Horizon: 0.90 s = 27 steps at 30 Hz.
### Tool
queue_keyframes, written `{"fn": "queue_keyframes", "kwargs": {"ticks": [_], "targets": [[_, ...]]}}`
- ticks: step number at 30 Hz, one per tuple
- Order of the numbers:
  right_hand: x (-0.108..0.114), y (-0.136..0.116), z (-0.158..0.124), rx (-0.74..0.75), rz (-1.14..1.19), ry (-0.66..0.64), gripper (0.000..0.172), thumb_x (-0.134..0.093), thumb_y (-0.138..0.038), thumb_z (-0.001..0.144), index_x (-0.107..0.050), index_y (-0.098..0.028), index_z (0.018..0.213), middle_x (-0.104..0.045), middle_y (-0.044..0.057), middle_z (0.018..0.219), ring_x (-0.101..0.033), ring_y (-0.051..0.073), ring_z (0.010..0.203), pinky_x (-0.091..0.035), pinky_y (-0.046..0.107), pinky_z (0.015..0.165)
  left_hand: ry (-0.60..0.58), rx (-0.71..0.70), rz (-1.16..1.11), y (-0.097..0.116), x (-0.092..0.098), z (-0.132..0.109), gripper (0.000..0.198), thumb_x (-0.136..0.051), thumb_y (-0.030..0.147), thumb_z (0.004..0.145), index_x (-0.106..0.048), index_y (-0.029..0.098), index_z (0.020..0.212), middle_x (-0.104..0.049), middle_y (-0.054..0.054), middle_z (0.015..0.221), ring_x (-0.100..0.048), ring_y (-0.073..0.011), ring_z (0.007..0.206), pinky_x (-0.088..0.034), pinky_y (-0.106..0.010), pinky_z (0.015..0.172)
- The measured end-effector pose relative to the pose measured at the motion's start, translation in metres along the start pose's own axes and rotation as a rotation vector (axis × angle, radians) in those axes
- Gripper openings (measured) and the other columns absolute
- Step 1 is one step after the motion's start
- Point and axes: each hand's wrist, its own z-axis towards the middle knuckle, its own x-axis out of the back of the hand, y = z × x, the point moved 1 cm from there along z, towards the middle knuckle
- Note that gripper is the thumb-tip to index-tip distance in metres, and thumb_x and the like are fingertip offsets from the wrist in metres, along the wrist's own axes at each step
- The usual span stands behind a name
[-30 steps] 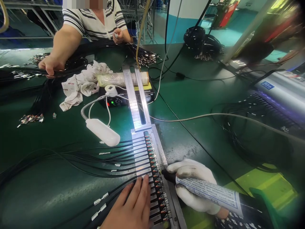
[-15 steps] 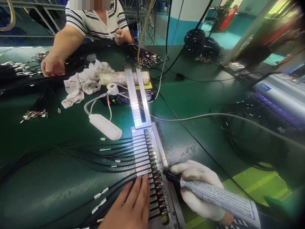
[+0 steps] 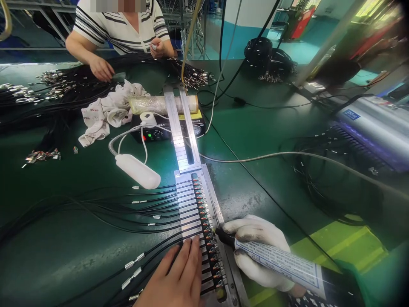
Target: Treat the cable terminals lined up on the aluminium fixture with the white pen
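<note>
My left hand (image 3: 179, 273), bare, lies with fingers stretched over the black cables (image 3: 159, 245) and the lower part of a slotted metal fixture (image 3: 191, 215). Small connector ends (image 3: 209, 234) with bits of orange stand in a row along the fixture's dark slot. In a white glove, my right hand (image 3: 260, 251) grips a labelled tube with a black nozzle (image 3: 281, 264). Its nozzle points left, at the row beside the fixture's right rail; whether the tip touches a connector I cannot tell. Metal sleeves (image 3: 131, 277) sit on several cables at the left.
A white lamp (image 3: 138, 171) lies left of the fixture. Behind are a black control box (image 3: 156, 134), a metal bar (image 3: 180, 140) and crumpled gloves (image 3: 99, 123). A silver machine (image 3: 370, 123) glows violet at right. Across the table, a person (image 3: 123, 34) handles cable bundles.
The other person's reaching arm has drawn back and to the right. The rear of the tube in my right hand has swung slightly left; my left hand stays on the cables.
</note>
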Motion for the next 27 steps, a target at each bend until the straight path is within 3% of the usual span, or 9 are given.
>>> {"fn": "queue_keyframes", "kwargs": {"ticks": [10,27], "targets": [[0.0005,-0.0014,0.0011,0.033,0.023,0.002,0.014,-0.061,-0.023,0.081,-0.054,-0.024,0.093,-0.077,0.006,0.090,-0.074,0.021,0.071,-0.057,0.033,0.068,-0.066,-0.037,-0.012,0.0008,-0.0055,-0.0074,0.045,-0.042,0.052,0.098,-0.072,0.023,0.116,-0.067,-0.007,0.128,-0.057,-0.0227,0.118,-0.037,-0.033,0.100],[0.0008,0.0014,-0.0012,0.026,0.042,-0.032,0.013,-0.058,-0.025,0.082,-0.053,-0.024,0.094,-0.076,0.006,0.091,-0.073,0.020,0.072,-0.054,0.034,0.063,-0.011,-0.033,0.005,-0.0001,-0.0012,0.0003,0.050,-0.036,0.051,0.100,-0.075,0.021,0.108,-0.071,-0.006,0.121,-0.058,-0.0212,0.114,-0.036,-0.034,0.098]]}}
